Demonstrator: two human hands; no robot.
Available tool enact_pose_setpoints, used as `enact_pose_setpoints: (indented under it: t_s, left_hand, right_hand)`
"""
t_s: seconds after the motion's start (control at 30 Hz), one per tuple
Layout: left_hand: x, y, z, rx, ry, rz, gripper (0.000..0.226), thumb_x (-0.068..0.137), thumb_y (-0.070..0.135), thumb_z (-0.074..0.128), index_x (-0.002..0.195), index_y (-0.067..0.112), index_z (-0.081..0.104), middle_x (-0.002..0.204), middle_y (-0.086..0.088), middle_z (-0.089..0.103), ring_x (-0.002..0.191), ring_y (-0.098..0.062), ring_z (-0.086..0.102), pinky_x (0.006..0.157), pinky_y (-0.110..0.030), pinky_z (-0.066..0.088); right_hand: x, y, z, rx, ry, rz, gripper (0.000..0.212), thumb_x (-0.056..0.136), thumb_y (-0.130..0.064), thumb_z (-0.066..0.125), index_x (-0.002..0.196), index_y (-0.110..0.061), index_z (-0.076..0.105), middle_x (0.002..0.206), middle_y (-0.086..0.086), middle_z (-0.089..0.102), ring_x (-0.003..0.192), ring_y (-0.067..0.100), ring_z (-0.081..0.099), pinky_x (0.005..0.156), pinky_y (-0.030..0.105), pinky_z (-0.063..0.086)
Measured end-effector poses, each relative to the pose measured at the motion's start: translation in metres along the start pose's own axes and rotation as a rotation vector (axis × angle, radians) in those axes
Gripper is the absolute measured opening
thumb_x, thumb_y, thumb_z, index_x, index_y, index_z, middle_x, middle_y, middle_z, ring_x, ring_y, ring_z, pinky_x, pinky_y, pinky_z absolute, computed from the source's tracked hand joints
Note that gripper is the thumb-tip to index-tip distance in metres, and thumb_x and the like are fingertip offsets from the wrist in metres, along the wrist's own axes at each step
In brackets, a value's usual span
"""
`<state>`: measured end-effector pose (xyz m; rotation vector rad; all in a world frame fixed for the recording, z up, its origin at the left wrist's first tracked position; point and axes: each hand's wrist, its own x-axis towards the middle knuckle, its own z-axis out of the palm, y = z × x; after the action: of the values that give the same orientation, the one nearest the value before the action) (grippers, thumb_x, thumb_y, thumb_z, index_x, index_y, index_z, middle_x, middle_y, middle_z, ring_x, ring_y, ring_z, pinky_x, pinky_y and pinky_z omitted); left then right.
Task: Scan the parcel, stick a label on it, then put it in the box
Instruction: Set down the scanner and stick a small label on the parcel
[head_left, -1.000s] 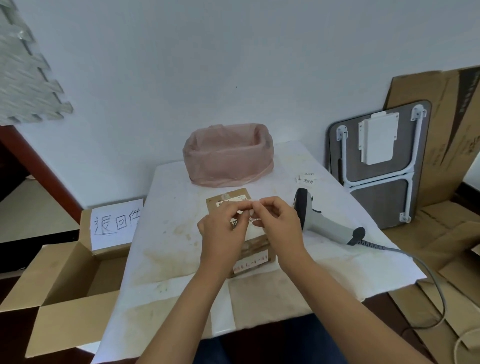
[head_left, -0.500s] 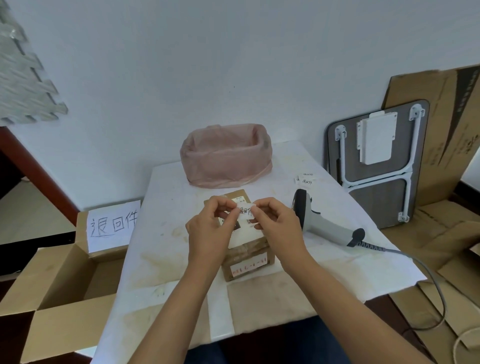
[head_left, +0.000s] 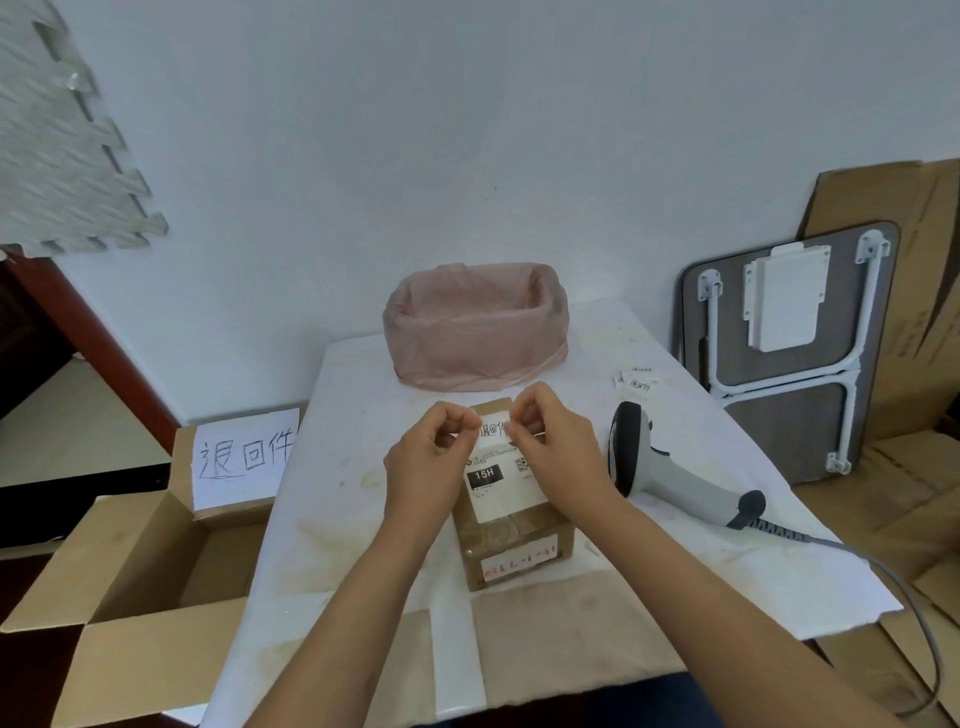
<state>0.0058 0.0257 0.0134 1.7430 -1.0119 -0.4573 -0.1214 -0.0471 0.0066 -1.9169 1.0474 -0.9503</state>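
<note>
A small brown cardboard parcel (head_left: 511, 540) with a white shipping slip on top lies in the middle of the white table (head_left: 332, 457). Just above its far end, my left hand (head_left: 431, 467) and my right hand (head_left: 556, 447) pinch the two ends of a small white handwritten label (head_left: 493, 429). A grey and black barcode scanner (head_left: 670, 467) rests on the table to the right of the parcel, its cable trailing off the edge. An open cardboard box (head_left: 130, 577) with a handwritten sign stands on the floor at the left.
A pink bag-lined bin (head_left: 475, 332) sits at the table's back. Spare small labels (head_left: 636, 379) lie at the back right. A folded grey table (head_left: 789, 353) and flattened cartons (head_left: 914, 322) lean against the wall on the right.
Both hands have drawn slightly apart and lifted toward the parcel's far end, stretching the label between them. More of the parcel's shipping slip now shows.
</note>
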Motion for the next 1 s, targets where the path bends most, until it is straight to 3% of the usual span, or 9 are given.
enact_pose_setpoints:
  t_s: [0.07, 0.2, 0.4, 0.57, 0.77, 1.0]
  left_hand:
    - [0.003, -0.005, 0.002, 0.034, -0.012, -0.004, 0.015, 0.089, 0.023, 0.066, 0.082, 0.036, 0.069, 0.085, 0.031, 0.068, 0.082, 0.005, 0.058, 0.088, -0.037, 0.052]
    - [0.003, -0.013, 0.008, 0.083, -0.025, 0.004, 0.02, 0.089, 0.024, 0.067, 0.08, 0.042, 0.067, 0.079, 0.024, 0.07, 0.076, 0.014, 0.058, 0.096, -0.047, 0.048]
    - [0.001, -0.024, 0.013, 0.087, 0.0, 0.019, 0.025, 0.087, 0.025, 0.069, 0.079, 0.049, 0.065, 0.077, 0.028, 0.067, 0.073, 0.009, 0.06, 0.093, -0.052, 0.049]
    - [-0.002, -0.027, 0.017, 0.065, -0.005, 0.037, 0.021, 0.087, 0.025, 0.07, 0.082, 0.044, 0.067, 0.078, 0.032, 0.065, 0.07, 0.005, 0.06, 0.091, -0.052, 0.05]
    - [-0.003, -0.031, 0.018, 0.064, 0.0, 0.06, 0.026, 0.087, 0.025, 0.069, 0.081, 0.051, 0.065, 0.081, 0.034, 0.065, 0.072, 0.003, 0.062, 0.089, -0.053, 0.051]
    - [-0.001, -0.03, 0.02, 0.12, 0.013, 0.081, 0.03, 0.088, 0.025, 0.069, 0.078, 0.052, 0.062, 0.071, 0.022, 0.066, 0.073, 0.006, 0.061, 0.089, -0.056, 0.05]
  right_hand:
    - [0.004, 0.005, 0.003, -0.055, -0.047, 0.004, 0.008, 0.091, -0.014, 0.059, 0.089, -0.021, 0.059, 0.084, -0.006, 0.066, 0.079, 0.008, 0.061, 0.072, 0.022, 0.05]
    - [0.006, 0.015, 0.006, -0.116, -0.119, 0.019, 0.013, 0.091, -0.01, 0.06, 0.094, -0.017, 0.071, 0.091, -0.004, 0.068, 0.078, 0.002, 0.057, 0.073, 0.014, 0.044]
    - [0.005, 0.018, 0.006, -0.129, -0.1, 0.003, 0.017, 0.091, -0.01, 0.059, 0.097, -0.019, 0.071, 0.091, -0.002, 0.066, 0.083, 0.01, 0.059, 0.077, 0.019, 0.046]
    - [0.001, 0.024, 0.005, -0.156, -0.09, -0.014, 0.02, 0.091, -0.012, 0.059, 0.101, -0.024, 0.071, 0.092, -0.002, 0.064, 0.081, 0.008, 0.057, 0.072, 0.011, 0.04]
    - [0.0, 0.028, 0.005, -0.172, -0.063, -0.006, 0.02, 0.09, -0.013, 0.06, 0.103, -0.023, 0.072, 0.095, 0.0, 0.063, 0.091, 0.013, 0.059, 0.083, 0.024, 0.048]
    - [0.001, 0.034, 0.011, -0.178, -0.013, 0.02, 0.023, 0.089, -0.016, 0.064, 0.11, -0.024, 0.066, 0.102, -0.006, 0.058, 0.097, 0.011, 0.054, 0.075, 0.009, 0.037]
